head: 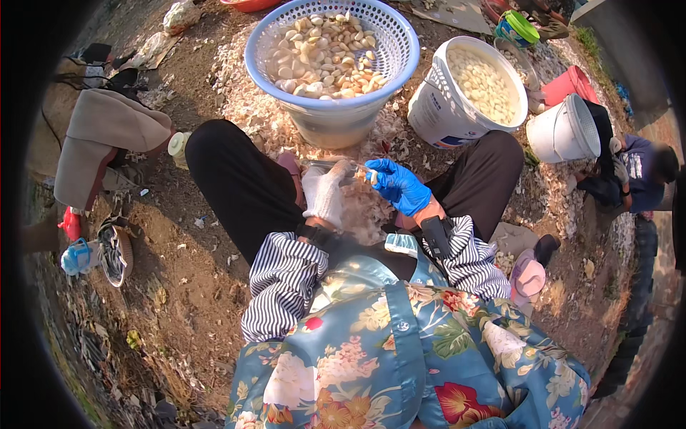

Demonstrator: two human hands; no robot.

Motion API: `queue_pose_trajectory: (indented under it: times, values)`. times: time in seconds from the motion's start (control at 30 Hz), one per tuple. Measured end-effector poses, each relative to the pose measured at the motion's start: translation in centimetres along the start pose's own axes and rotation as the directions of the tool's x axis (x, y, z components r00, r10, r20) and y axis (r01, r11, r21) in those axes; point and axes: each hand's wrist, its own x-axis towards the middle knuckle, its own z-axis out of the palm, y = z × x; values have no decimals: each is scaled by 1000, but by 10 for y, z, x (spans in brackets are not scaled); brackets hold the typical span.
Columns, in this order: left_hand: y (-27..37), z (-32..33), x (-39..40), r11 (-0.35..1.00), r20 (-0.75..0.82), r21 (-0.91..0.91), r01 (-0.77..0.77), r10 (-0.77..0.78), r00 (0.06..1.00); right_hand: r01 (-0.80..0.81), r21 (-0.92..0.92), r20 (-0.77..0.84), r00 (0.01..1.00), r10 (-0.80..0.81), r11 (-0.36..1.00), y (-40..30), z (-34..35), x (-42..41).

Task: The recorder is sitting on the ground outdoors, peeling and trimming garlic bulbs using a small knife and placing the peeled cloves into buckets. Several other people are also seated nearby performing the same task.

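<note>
My left hand (324, 190), in a white knitted glove, is closed around a thin metal tool (319, 163), perhaps a knife; its exact shape is partly hidden. Just to the right, my right hand (399, 185), in a blue rubber glove, pinches a garlic clove (371, 175) between thumb and fingers, close to the tool's end. Beyond both hands stands a blue plastic colander (252, 61) holding unpeeled garlic cloves, set in a wider tub. A white bucket (437, 110) of peeled cloves leans to its right.
Garlic skins (370, 206) lie between my knees and around the colander. Farther right are a white pail (552, 137), a red bucket (571, 86), a green-lidded tub (521, 26) and another person (640, 166) seated. A draped brown cloth (102, 128) and a basket (126, 254) are at left.
</note>
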Motion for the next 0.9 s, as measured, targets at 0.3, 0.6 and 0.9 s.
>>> queue_pose_trajectory:
  times: [0.3,0.6,0.9]
  values:
    - [-2,-3,2,996,5,-92,19,-19,1000,-21,-29,57,998,23,999,-5,12,-4]
    - [-3,-6,4,996,-16,-87,-15,14,1000,22,-191,-67,997,-36,981,6,-8,2]
    - [9,6,-7,993,164,94,-65,49,985,108,-195,-143,980,-137,975,-5,-3,-2]
